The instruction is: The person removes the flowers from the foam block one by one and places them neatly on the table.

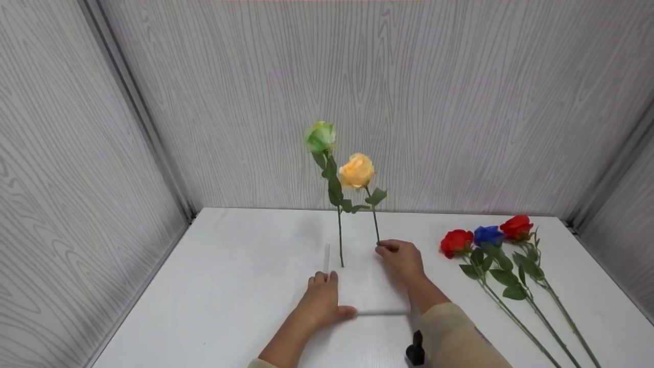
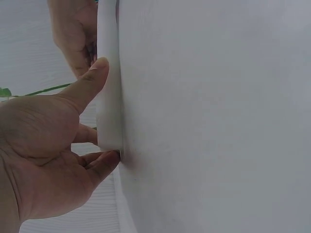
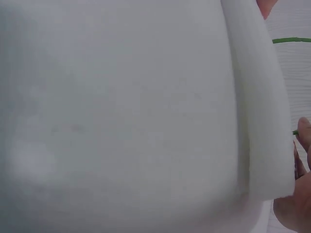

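A white foam slab (image 1: pixel 368 294) lies on the table, and a green rose (image 1: pixel 321 137) stands in it with its stem upright. At the slab's near left corner, my left hand (image 1: pixel 321 301) grips it, thumb along the front edge and fingers at the left side. The left wrist view shows that thumb on the slab's edge face (image 2: pixel 109 116). My right hand (image 1: pixel 403 261) pinches the lower stem of a yellow-orange rose (image 1: pixel 357 171), which leans slightly left over the slab's right part. Its stem's lower end is hidden by the fingers.
To the right, two red roses (image 1: pixel 456 243) and a blue rose (image 1: pixel 489 235) lie on the white table (image 1: pixel 214 286), stems toward the near edge. Grey wood-grain panels (image 1: pixel 245 102) enclose the back and sides.
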Tool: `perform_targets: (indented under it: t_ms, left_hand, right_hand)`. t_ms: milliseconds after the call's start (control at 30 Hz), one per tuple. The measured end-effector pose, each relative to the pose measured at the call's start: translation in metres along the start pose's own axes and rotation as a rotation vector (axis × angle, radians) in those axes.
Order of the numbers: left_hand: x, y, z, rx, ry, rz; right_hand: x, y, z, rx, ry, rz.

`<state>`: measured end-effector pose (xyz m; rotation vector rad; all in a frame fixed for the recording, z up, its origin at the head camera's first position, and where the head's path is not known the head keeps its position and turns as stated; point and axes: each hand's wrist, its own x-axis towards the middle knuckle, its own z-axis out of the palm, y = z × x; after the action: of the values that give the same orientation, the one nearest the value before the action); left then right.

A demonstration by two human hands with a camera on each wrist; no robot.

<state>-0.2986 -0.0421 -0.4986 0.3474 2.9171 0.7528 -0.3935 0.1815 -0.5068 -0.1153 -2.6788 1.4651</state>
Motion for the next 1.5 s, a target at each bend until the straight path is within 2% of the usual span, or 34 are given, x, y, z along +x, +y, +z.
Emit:
perform_targets:
  t_ms: [100,300,700,967,1133,1267,1367,1500]
  left_hand:
    - [-0.004,0.003,-0.002,-0.001,-0.008,-0.004]
    - [-0.006,0.006,-0.003,0.008,-0.008,-0.014]
    - [-0.003,0.005,-0.003,0.012,-0.007,-0.015]
    - [0.014,-0.015,0.019,0.042,0.023,0.011]
    - [0.014,-0.019,0.021,0.024,0.028,0.02]
    - [0.005,-0.007,0.008,-0.004,0.005,0.009]
    - [-0.004,0.003,-0.002,-0.022,-0.006,-0.004]
    - [-0.008,0.006,-0.006,-0.014,-0.006,-0.008]
  right_hand:
    - [-0.002,0.001,0.002,-0.006,0.049,-0.008]
    - [-0.007,0.003,0.006,-0.053,0.104,-0.091]
    - [-0.011,0.002,0.004,-0.008,0.115,-0.127]
    - [-0.013,0.0,0.003,-0.007,0.121,-0.116]
    - [-0.013,0.002,0.001,-0.054,0.139,-0.174]
    - [-0.013,0.002,0.001,-0.048,0.158,-0.212]
    - [-0.014,0.001,0.001,-0.036,0.159,-0.204]
    - [-0.016,0.001,0.001,-0.044,0.175,-0.21]
